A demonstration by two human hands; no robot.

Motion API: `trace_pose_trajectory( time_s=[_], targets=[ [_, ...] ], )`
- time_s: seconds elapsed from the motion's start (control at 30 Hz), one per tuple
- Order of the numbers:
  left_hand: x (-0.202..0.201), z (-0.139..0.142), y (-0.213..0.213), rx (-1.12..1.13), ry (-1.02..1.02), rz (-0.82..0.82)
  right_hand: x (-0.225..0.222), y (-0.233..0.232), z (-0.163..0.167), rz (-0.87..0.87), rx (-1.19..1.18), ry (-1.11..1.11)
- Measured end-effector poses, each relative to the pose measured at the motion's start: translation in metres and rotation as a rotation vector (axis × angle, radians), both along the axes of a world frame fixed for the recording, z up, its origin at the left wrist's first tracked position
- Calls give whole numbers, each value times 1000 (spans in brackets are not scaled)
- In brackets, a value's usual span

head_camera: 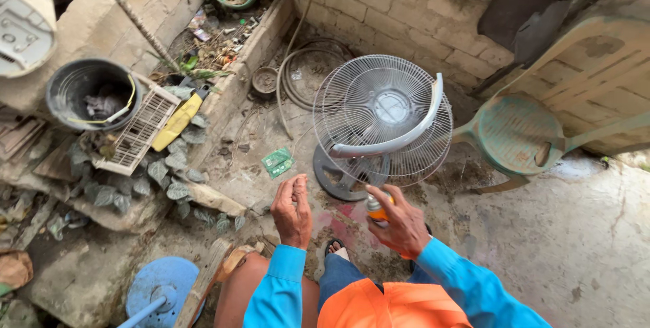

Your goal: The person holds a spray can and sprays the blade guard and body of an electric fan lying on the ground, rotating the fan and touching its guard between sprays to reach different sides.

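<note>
While the fan [383, 127] lay tipped on the concrete floor [575, 247] ahead of me, its wire grille facing up and its round base under the cage, I had my right hand [401, 223] wrapped around a small orange spray can [376, 210], nozzle end toward the grille. That grip was closed firmly on the can, with the thumb near the top. My left hand [292, 211] hovered empty just beside it, fingers loosely curled and holding nothing, near a small green packet [277, 162] lying on the floor.

To do this step well, I judged the can needed to stay upright and close to the cage, aimed through the wires at the hub rather than across them, with short bursts. The left hand would have served best steadying the grey rim band [399, 140] so the cage could not rock. I could not tell from this angle whether the nozzle already pointed at the hub. A green plastic chair [521, 135] stood to the right, well clear of the spray line, and my sandalled foot [336, 249] sat just below the can.
</note>
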State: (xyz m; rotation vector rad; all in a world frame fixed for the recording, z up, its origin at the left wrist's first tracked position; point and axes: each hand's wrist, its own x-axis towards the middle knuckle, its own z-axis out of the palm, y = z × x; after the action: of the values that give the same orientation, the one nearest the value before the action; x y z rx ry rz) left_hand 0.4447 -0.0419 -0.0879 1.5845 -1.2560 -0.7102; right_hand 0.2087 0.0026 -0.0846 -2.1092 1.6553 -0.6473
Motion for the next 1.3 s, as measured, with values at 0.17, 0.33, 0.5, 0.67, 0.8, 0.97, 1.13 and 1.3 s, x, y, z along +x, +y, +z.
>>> trace_pose_trajectory(
  time_s=[0.17, 0.33, 0.5, 0.67, 0.8, 0.97, 1.13, 1.3],
  targets=[
    [-20, -3, -13, -50, -28, -66, -52, 6, -3, -208, -102, -52],
    [-54, 1, -24, -60, -70, -127, -105, -2, -4, -323, -243, -155],
    [-112, 10, -36, -78, -152, -163, -163, -8, -9, -395, -264, -214],
    [-185, 18, -55, -244, -413, -310, -227, -7, -15, -411, -210, -260],
    [-244, 12, -58, -239, -580, -383, -276, -9, -21, -419, -187, -276],
    [-304, -13, -57, -71, -736, -379, -325, -17, -30, -399, -189, -281],
    [-327, -32, -68, -68, -847, -360, -352, -19, -34, -380, -175, -309],
    [-359, -40, -76, 124, -357, -89, -362, -29, -33, -340, -167, -331]
  ],
)
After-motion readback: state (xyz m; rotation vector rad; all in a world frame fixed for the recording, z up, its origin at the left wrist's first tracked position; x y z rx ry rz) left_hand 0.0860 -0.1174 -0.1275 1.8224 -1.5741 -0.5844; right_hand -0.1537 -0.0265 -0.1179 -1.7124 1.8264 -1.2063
